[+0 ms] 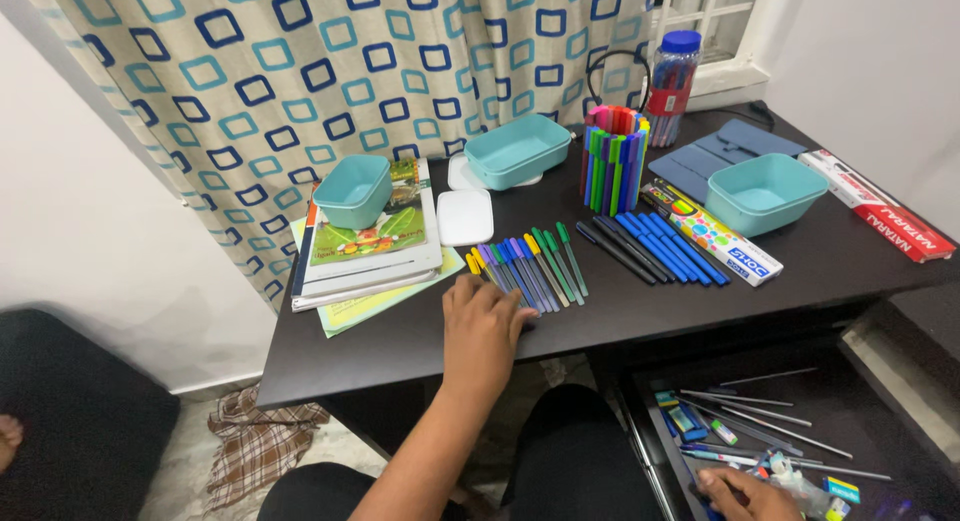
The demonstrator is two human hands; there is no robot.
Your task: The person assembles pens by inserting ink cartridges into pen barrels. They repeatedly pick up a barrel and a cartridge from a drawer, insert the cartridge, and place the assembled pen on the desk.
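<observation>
My left hand (483, 329) lies flat on the dark table (400, 341), fingers spread, its fingertips touching the near ends of a row of coloured pens (525, 266). My right hand (745, 494) reaches down into an open drawer (880, 411) at the lower right, resting among loose pens, pencils and erasers; whether it grips one I cannot tell. A second row of black and blue pens (650, 247) lies to the right of the first.
A stack of books (365, 256) carries a teal box (352, 189). Two more teal boxes (517, 149) (765, 191), a white lid (465, 217), a cup of markers (614, 159), a pen jar (672, 86), pencil cartons (712, 231) (880, 217). Curtain behind.
</observation>
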